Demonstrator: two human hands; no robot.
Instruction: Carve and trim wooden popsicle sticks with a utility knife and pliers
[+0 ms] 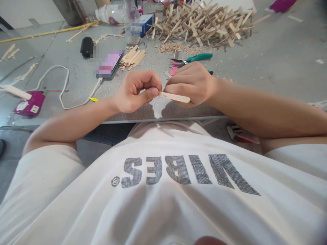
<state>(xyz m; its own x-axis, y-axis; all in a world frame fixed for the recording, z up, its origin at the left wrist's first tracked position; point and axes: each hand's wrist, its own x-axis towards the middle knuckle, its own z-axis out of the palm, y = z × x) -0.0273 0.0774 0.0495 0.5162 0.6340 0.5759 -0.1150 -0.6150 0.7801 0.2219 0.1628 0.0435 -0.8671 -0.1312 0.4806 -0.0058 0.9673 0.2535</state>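
Note:
Between the thumb and fingertips of my left hand is one end of a pale wooden popsicle stick. The stick points right, with its rounded end in front of my right hand. A small dark mark shows near the pinched end. My right hand is closed with its knuckles up and its fingers curled under; what they hold, if anything, is hidden. Just beyond it lie green-handled pliers and a pink-handled tool, partly covered by that hand.
A large heap of popsicle sticks lies at the back, with wood chips before it. A small stack of sticks is beside a phone on a white cable. A purple plug adapter sits left; a blue box stands behind.

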